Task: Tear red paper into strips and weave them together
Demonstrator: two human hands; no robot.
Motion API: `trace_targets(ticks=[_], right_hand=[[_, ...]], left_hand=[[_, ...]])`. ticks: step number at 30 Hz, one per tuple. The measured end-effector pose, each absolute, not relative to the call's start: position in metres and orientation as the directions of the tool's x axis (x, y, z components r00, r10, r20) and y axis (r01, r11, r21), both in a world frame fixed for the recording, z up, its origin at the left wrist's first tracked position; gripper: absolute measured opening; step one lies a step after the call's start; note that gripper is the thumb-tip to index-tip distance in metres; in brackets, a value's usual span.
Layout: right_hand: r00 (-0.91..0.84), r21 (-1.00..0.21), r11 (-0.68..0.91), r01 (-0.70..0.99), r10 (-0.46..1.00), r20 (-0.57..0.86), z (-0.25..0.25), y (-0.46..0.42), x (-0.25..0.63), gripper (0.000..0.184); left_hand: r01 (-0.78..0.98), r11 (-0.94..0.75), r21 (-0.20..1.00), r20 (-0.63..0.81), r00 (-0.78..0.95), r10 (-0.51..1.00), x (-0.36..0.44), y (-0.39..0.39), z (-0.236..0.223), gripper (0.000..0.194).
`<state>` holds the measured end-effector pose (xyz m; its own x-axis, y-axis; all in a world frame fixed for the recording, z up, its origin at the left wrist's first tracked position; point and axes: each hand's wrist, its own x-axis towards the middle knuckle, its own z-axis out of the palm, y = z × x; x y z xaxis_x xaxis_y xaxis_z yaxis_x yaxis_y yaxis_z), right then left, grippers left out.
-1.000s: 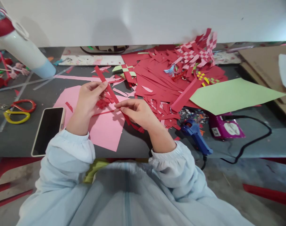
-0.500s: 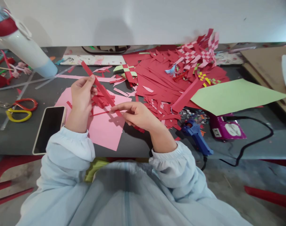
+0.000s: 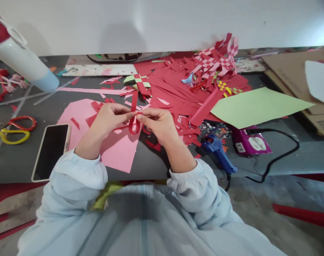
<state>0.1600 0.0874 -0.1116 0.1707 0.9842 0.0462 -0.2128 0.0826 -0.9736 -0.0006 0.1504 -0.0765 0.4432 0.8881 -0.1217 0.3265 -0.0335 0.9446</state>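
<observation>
"At the centre, what do the hands hold?"

"One red paper strip (image 3: 134, 130). The left hand (image 3: 110, 116) pinches it on the 9 o'clock side, the right hand (image 3: 160, 125) on the 3 o'clock side, fingertips nearly meeting. It curls into a loop towards 6 o'clock, one end pointing to 12."

"And around them?"

"Pink paper (image 3: 118, 153) lies partly beneath on the tabletop (image 3: 156, 166). From the hands, the scissors (image 3: 14, 136) are at 9 o'clock, the phone (image 3: 51, 152) at 8, the blue glue gun (image 3: 219, 153) at 4, green paper (image 3: 260, 107) at 3."
</observation>
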Motion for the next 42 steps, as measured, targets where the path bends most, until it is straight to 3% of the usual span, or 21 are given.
trace_targets(ticks=[5,7,16,42], right_hand=[[0.294,-0.928,0.044,-0.371,0.953,-0.072,-0.1074,0.0884,0.1622,0.047],[0.287,-0.926,0.014,-0.378,0.952,-0.103,-0.107,0.0891,0.1631,0.051],[0.263,-0.929,0.011,-0.369,0.96,-0.093,-0.1144,0.0891,0.1641,0.031],[0.267,-0.944,0.012,-0.329,0.96,-0.081,-0.1096,0.0888,0.1618,0.038]], left_hand=[[0.389,-0.158,0.908,-0.102,0.57,0.815,0.0015,0.1477,-0.0785,0.016],[0.403,-0.195,0.894,-0.089,0.587,0.804,0.0017,0.1483,-0.0812,0.015],[0.433,-0.272,0.859,-0.056,0.61,0.791,0.0037,0.1458,-0.0808,0.008],[0.475,-0.275,0.836,-0.127,0.655,0.745,0.0003,0.1447,-0.0755,0.01]])
